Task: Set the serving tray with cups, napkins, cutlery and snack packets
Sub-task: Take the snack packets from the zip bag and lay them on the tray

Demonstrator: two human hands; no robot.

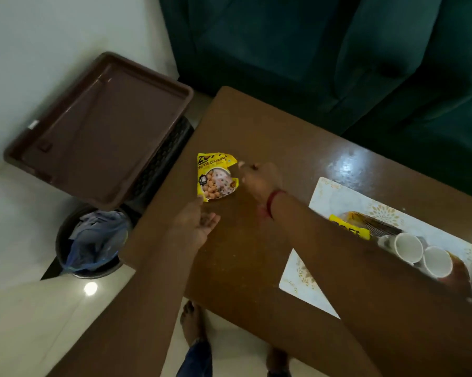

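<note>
A yellow snack packet [216, 176] is seen lying flat on the brown table [259, 126], between the two hands. The left hand [196, 226] is held palm-up just below the packet, fingers loosely spread, its thumb at the packet's lower corner. The right hand [259, 178] is held just right of the packet, fingers loosely curled and holding nothing. Behind the right forearm, two white cups [422, 254] and a second yellow packet [349, 227] are seen on a patterned tray [330, 197]. Left of the left hand, an empty brown tray [98, 129] is perched.

Second snack packet [349, 229] mostly arm-hidden
</note>
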